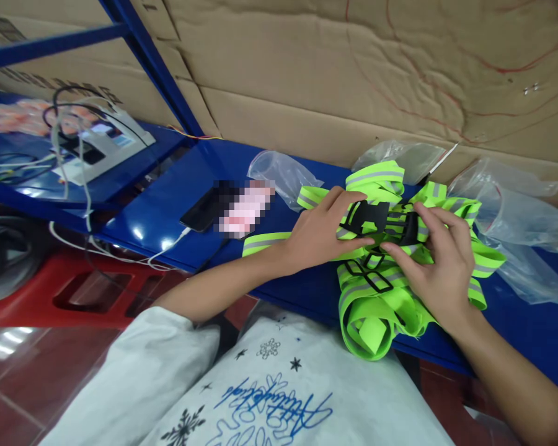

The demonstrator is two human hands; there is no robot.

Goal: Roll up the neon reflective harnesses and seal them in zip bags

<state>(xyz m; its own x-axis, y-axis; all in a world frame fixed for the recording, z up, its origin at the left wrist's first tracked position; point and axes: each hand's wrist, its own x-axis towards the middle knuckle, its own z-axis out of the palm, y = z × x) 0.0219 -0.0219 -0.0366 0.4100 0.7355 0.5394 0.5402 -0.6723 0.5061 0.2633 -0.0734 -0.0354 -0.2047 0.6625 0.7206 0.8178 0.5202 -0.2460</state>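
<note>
A heap of neon-green reflective straps [376, 297] with grey stripes lies on the blue table [177, 204], spilling over its near edge. My left hand [323, 232] grips a black plastic buckle [367, 217] on top of the heap. My right hand [434, 260] pinches the other black buckle half [409, 228] right next to it. The two buckle parts are close together; whether they are joined I cannot tell. Black slider rings [369, 272] sit on the straps below my hands.
A phone [204, 210] on a white cable lies left of the straps. Clear plastic bags [516, 217] lie behind and to the right. Cardboard [353, 74] lines the wall. A white device with wires [102, 142] sits far left, a red stool [74, 291] below.
</note>
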